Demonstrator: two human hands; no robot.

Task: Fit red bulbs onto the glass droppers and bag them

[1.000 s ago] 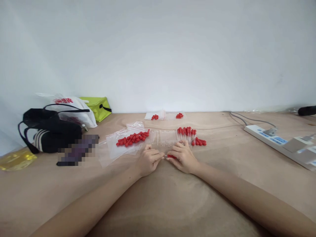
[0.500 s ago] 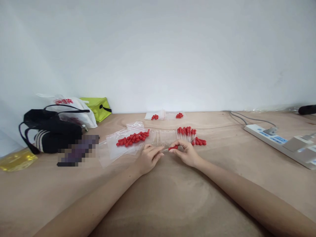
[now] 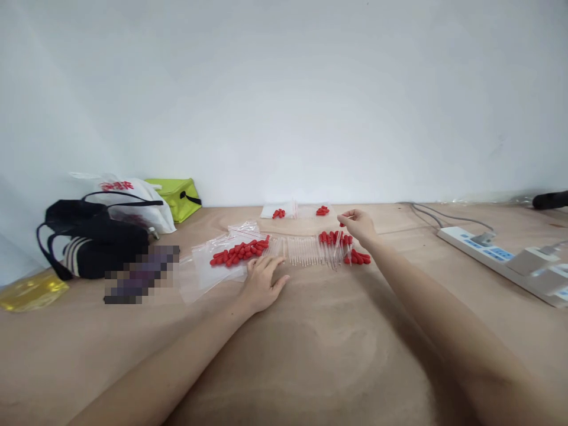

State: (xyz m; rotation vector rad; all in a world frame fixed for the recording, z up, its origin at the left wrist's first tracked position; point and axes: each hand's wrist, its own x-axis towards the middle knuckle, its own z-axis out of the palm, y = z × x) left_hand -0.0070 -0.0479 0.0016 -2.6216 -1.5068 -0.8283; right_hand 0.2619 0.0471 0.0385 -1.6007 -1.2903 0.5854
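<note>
My right hand (image 3: 358, 226) pinches a dropper by its red bulb (image 3: 341, 224), and the clear tube hangs down over a group of red-capped droppers (image 3: 329, 238). My left hand (image 3: 262, 284) rests on the table with its fingers apart and holds nothing. Beyond its fingertips lies a row of clear glass tubes (image 3: 304, 251). Loose red bulbs (image 3: 237, 252) are heaped on clear plastic bags (image 3: 206, 274) to the left. Another small pile of red bulbs (image 3: 360, 258) lies right of the droppers.
Two small bags with red bulbs (image 3: 278, 213) lie near the wall. At the left are a black bag (image 3: 106, 251), a white plastic bag (image 3: 146, 204) and a green box bag (image 3: 177, 198). A white power strip (image 3: 479, 248) with cables is at the right.
My right hand has moved away from my left, up and to the right, carrying the red-bulbed dropper. My left hand has let go of the tube and opened flat on the table.
</note>
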